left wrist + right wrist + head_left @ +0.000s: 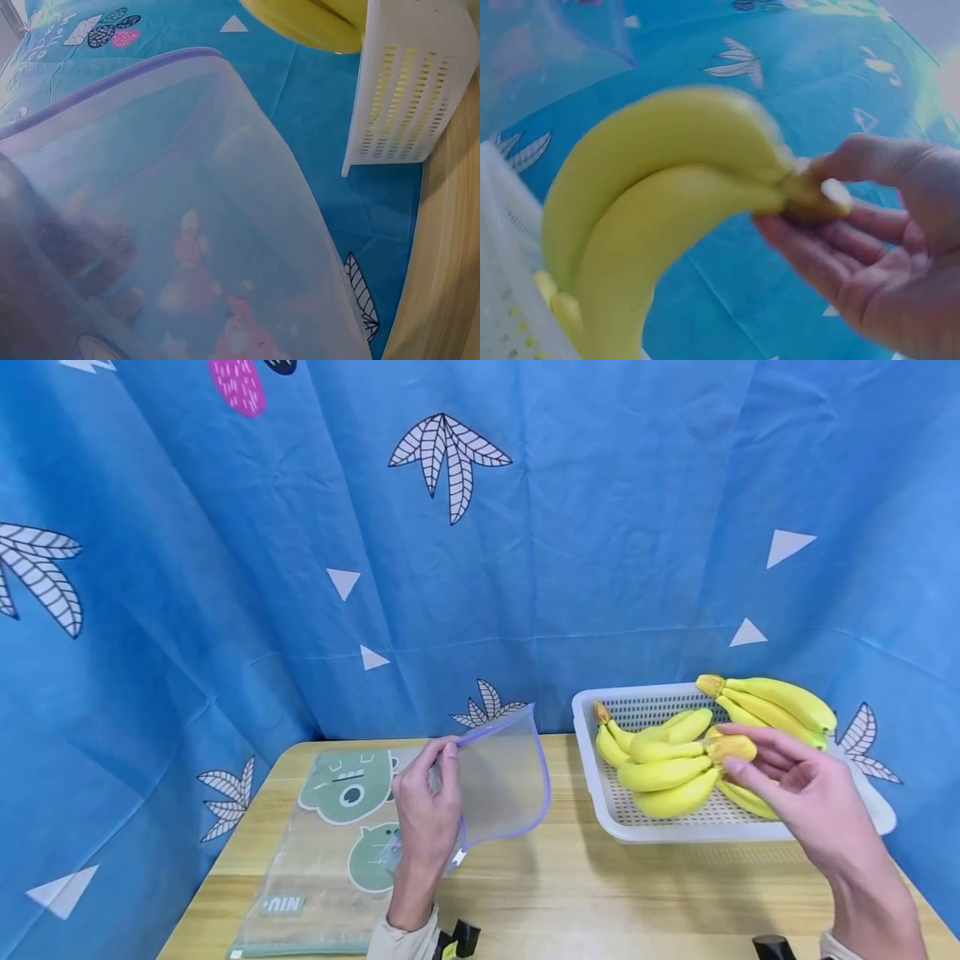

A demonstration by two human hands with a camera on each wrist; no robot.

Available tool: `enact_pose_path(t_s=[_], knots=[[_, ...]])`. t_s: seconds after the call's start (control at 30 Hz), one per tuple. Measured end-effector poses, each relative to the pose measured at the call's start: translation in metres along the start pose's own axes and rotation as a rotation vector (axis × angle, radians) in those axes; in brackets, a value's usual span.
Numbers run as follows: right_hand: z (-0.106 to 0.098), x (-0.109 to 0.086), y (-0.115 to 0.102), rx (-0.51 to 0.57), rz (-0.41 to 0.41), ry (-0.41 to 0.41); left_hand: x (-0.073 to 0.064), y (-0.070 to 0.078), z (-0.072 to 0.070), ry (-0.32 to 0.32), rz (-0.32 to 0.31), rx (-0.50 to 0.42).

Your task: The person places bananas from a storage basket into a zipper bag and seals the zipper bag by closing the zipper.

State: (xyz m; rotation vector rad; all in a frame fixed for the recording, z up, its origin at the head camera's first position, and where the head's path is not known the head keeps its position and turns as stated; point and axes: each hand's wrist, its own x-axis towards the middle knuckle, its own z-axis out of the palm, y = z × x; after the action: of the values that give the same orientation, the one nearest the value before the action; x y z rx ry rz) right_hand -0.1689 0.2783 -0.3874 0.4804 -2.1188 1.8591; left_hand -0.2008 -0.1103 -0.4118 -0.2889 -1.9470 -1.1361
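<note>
My left hand (pixel 429 810) grips a translucent pouch (pixel 502 781) with purple edging by its upper corner, holding it upright above the table. In the left wrist view the pouch (pixel 262 195) fills much of the picture, with pink cartoon figures on it. At the right, my right hand (pixel 813 789) pinches a bunch of yellow bananas (pixel 667 774) by its brown stem, over a white plastic basket (pixel 697 833). The right wrist view shows thumb and fingers on the stem of this bunch (pixel 660 180), its bananas pointing toward the basket.
More banana bunches lie in the basket, one (pixel 783 703) across its back right rim. A clear zip bag (pixel 315 860) with green cartoon prints lies flat on the wooden table (pixel 555 902) at the left. A blue patterned curtain (pixel 600 527) hangs behind and at both sides.
</note>
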Motion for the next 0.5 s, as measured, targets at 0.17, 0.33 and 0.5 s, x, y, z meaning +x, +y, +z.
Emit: enact_pose_path(t_s=[0.17, 0.33, 0.5], knots=[[-0.0060, 0.0019, -0.0032, 0.338, -0.116, -0.071, 0.0008, -0.0001, -0.0008, 0.011, 0.003, -0.007], [-0.0062, 0.0042, -0.0014, 0.615, -0.166, -0.119, 0.0023, -0.0019, 0.0010, 0.012, 0.007, -0.012], [0.0010, 0.0084, 0.0031, 0.942, -0.240, -0.262, 0.0031, -0.0014, 0.0032, -0.008, 0.007, -0.005]])
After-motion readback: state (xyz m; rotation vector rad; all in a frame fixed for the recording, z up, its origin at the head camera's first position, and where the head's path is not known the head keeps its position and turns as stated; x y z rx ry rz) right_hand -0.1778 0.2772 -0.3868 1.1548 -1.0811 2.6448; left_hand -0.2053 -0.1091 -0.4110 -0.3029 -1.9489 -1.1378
